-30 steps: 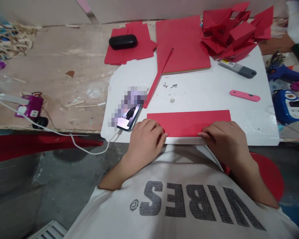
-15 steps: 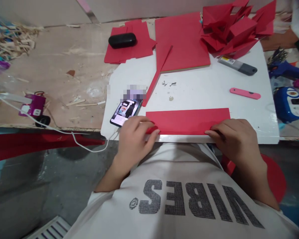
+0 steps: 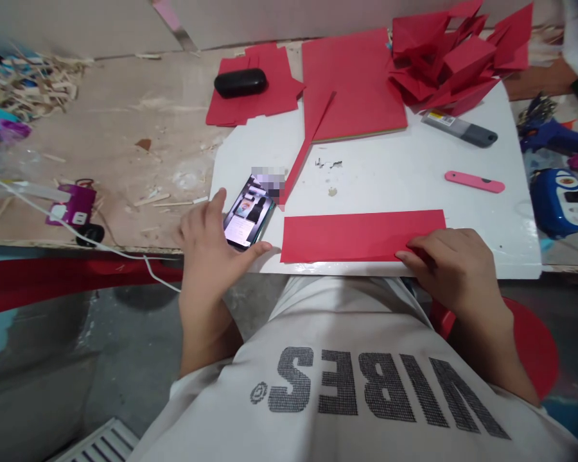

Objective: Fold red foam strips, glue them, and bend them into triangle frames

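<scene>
A folded strip of red paper (image 3: 347,236) lies lengthwise along the front of the white board. My right hand (image 3: 455,266) has its fingers curled and pressed onto the strip's right end, holding it by the front edge. To the left, my left hand (image 3: 209,247) is spread, thumb and fingers apart, around the lower end of a phone (image 3: 249,215) with a lit screen. Whether it touches the phone I cannot tell. A narrow red paper strip (image 3: 308,151) lies slanted behind the phone, one end on a stack of red sheets (image 3: 356,83).
Farther back lie a black case (image 3: 241,83) on red paper pieces and a pile of folded red paper (image 3: 462,64). A grey cutter (image 3: 460,128) and a pink cutter (image 3: 474,181) rest on the board's right. A white cable (image 3: 101,247) hangs at the left edge.
My left hand has let go of the red paper's left end, moved left and opened around the phone. My right hand stays on the paper's right end.
</scene>
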The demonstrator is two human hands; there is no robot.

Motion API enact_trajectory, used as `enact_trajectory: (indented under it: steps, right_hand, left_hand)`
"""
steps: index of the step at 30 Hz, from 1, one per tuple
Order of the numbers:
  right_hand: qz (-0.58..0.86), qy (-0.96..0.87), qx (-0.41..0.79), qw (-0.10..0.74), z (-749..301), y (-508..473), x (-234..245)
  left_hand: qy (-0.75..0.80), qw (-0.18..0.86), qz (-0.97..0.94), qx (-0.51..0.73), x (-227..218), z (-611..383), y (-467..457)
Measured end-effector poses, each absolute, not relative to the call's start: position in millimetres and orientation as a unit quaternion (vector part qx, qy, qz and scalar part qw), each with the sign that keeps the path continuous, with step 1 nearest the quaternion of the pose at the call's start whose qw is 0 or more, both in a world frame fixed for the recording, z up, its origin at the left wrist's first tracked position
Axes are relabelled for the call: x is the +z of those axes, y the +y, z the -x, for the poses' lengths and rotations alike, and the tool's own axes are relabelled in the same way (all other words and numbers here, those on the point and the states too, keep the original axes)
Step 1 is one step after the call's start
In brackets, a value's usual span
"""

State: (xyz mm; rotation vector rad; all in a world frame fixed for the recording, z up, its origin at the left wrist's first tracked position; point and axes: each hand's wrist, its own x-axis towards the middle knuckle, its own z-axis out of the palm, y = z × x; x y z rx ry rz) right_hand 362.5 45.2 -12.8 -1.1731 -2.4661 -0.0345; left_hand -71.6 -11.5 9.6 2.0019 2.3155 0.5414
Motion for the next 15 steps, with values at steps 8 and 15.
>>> enact_trajectory:
  steps: [8, 15]
  right_hand:
    - [0.422, -0.882, 0.008, 0.209, -367.4, 47.2, -17.7]
    - [0.404, -0.884, -0.005, 0.235, -365.5, 50.2, -18.5]
  left_hand:
    - [0.816, 0.086, -0.538, 0.194, 22.1, 56.0, -25.6]
    - [0.822, 0.084, -0.513, 0.230, 0.9, 67.1, -2.4]
